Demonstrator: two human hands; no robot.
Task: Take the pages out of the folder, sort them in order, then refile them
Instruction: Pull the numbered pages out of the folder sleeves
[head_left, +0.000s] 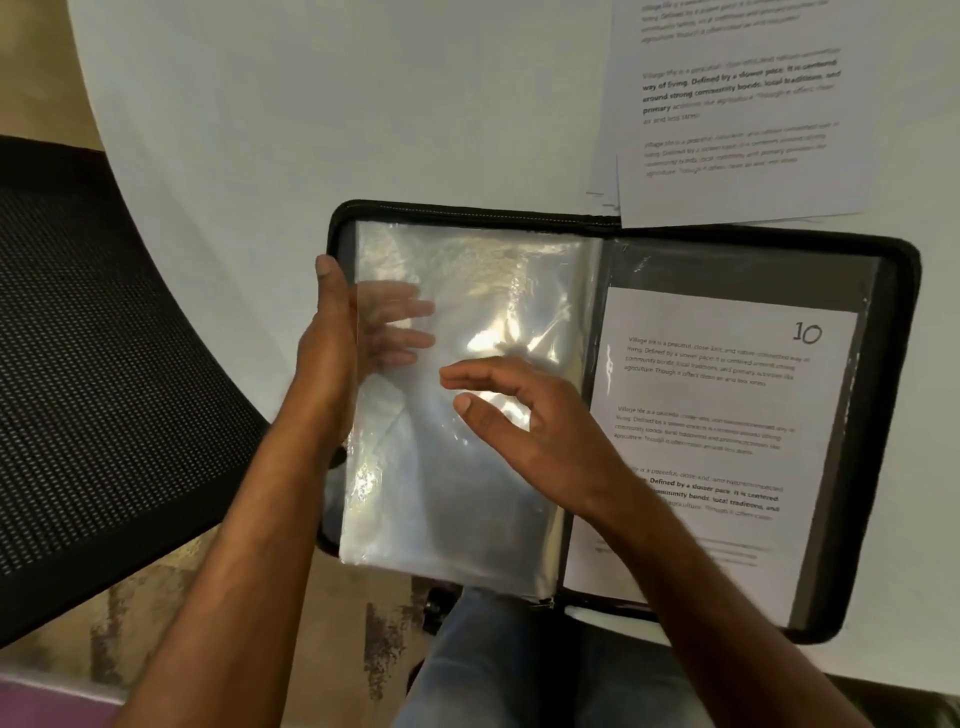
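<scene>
Left hand (332, 364) at the outer edge of the stack of clear sleeves (457, 405), thumb on the near side and fingers (400, 332) showing through the plastic behind it, so it holds the sleeves from both faces. Right hand (524, 415) hovers over the front of the same stack, fingers loosely spread and grasping nothing; whether the fingertips touch the plastic cannot be told. The two hands stand near each other but apart. The zip folder (883, 415) lies open at the near edge of the white worktop (311, 104), overhanging the person's lap. The sleeves on the left half appear empty. On the right half, one page marked 10 (727, 415) sits in a sleeve. A loose pile of printed pages (737, 114) lies on the worktop just beyond the folder, overlapping its far rim. Judged stage: either removal nearly complete or refiling barely begun; the frame does not settle which.
</scene>
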